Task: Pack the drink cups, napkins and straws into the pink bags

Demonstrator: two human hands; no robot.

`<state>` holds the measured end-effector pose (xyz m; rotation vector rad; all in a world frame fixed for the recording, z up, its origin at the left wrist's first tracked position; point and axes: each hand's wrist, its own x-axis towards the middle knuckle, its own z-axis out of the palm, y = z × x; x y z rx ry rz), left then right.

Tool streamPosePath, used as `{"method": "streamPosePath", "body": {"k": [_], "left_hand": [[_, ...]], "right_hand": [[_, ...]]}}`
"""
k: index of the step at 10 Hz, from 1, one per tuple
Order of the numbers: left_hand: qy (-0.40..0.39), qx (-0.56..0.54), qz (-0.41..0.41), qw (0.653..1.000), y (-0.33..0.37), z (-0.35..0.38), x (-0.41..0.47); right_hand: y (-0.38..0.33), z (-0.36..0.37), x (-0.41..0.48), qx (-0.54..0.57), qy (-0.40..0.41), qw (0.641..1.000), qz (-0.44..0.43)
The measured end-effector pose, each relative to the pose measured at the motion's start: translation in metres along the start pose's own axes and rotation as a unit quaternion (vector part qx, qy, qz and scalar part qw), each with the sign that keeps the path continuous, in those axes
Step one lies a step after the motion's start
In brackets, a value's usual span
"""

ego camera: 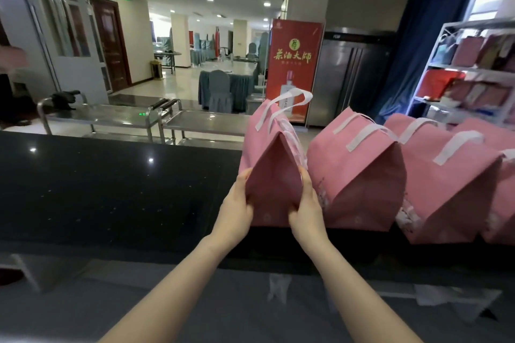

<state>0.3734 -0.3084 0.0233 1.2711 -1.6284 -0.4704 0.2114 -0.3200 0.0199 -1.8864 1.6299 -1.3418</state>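
Both hands reach fwd & clamp the near end of the leftmost pink bag (274,164): the left hand (237,205) grips its left edge & the right hand (306,206) its right edge, thumbs laid up along the folds, other fingers hidden behind the fabric. They sit apart w/ the bag's end panel btwn them. That bag stands upright on the dark table (111,189), top pinched to a ridge, white handles (287,103) sticking up. Just beside it on the right stands a second pink bag (359,175); touching or not, can't tell. Next come a third pink bag (451,195) & part of a fourth pink bag (504,192) at the frame edge, all in one row w/ tops closed & white straps lying over them. Beyond the table: two steel carts (125,117), a red banner (295,64), a steel fridge (354,78), a blue curtain (418,50) & a white shelf rack (434,64) w/ red & pink packets.
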Motion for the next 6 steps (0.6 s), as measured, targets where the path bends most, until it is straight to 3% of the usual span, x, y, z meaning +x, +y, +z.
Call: {"method": "streamPosePath", "body": {"k": [3, 6], "left_hand": [[0.004, 0.019, -0.016, 1.000, 0.005, -0.010, -0.001], [0.126, 0.033, 0.013, 0.991, 0.065, -0.022, -0.029]], "right_hand": [[-0.010, -0.018, -0.006, -0.009, -0.009, 1.000, 0.009], [-0.024, -0.101, -0.036, 0.037, -0.020, 0.993, -0.106]]}}
